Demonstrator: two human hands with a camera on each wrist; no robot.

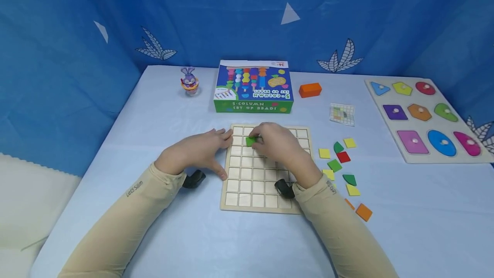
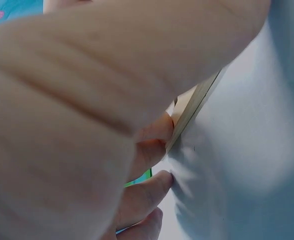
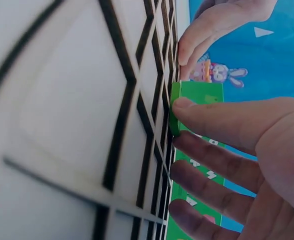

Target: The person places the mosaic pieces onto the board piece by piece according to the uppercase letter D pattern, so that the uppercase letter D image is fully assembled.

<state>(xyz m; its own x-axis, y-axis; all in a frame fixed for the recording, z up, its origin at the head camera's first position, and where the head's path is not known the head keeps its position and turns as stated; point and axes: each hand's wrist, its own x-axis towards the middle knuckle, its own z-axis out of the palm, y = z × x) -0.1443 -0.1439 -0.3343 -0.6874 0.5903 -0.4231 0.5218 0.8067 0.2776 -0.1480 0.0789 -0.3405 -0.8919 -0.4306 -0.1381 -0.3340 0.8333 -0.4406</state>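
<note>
A wooden grid board (image 1: 227,192) with square cells lies on the table. Thumb and fingertips of my right hand (image 1: 275,143) pinch a green square tile (image 1: 251,141) over the upper left cells. In the right wrist view the green tile (image 3: 175,112) stands on edge, close to the grid, with the thumb against it. My left hand (image 1: 197,151) is spread along the board's left side, its thumb and fingertips right at the edge. The left wrist view has that hand's fingers (image 2: 149,192) beside the board's wooden edge (image 2: 194,107).
Loose yellow, green, red and orange tiles (image 1: 334,165) lie right of the board. Behind it stand a bead-set box (image 1: 252,87), a rabbit figure (image 1: 189,81) and an orange block (image 1: 310,90). A pattern card (image 1: 342,114) and a shape puzzle (image 1: 409,117) lie further right.
</note>
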